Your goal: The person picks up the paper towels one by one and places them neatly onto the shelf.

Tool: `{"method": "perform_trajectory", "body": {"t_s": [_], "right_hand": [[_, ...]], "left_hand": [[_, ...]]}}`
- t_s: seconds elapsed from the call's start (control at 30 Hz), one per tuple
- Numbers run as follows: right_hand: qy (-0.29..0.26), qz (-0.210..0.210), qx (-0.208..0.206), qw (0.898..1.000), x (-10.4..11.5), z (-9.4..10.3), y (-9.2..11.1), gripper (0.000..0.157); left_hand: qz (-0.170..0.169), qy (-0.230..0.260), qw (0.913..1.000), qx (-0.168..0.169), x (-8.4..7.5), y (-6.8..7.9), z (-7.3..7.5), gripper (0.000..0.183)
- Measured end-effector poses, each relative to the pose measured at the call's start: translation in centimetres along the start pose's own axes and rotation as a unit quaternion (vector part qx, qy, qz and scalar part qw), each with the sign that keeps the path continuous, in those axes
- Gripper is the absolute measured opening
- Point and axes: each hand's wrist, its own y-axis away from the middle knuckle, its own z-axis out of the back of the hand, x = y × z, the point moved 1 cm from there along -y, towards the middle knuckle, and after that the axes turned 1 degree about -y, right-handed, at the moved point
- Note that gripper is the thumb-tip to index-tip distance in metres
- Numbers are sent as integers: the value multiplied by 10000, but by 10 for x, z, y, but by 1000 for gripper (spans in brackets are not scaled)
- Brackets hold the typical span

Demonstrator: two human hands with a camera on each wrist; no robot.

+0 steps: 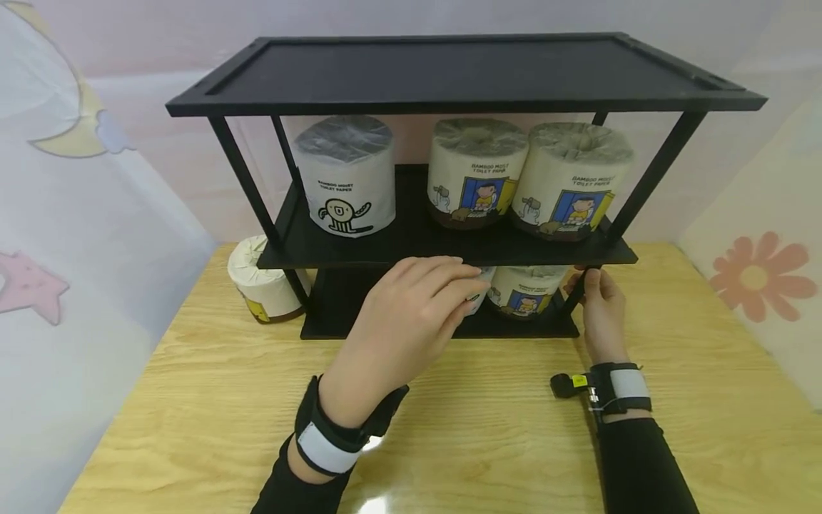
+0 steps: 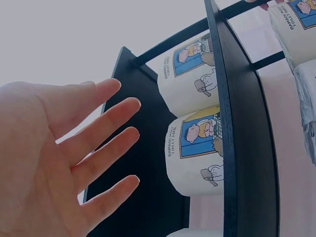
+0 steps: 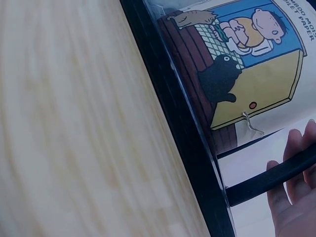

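Observation:
My left hand is raised in front of the black rack's middle shelf. Its fingers are spread and hold nothing in the left wrist view. My right hand grips the rack's lower right post, with fingers behind it in the right wrist view. Close to that hand, a toilet paper roll with a cartoon label stands on the bottom shelf. Beside it another roll is mostly hidden behind my left hand. On the middle shelf stand a line-drawing roll and two cartoon-label rolls.
A further wrapped roll sits on the wooden table, left of the rack. The rack's top board overhangs the shelves. A patterned backdrop hangs behind and at both sides.

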Motion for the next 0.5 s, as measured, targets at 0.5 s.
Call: {"method": "perform_trajectory", "body": {"t_s": [0.5], "right_hand": [[221, -5, -57, 9997, 0, 0, 1, 38]], "left_hand": [[-78, -628, 9969, 468, 15, 34, 9, 16]]}}
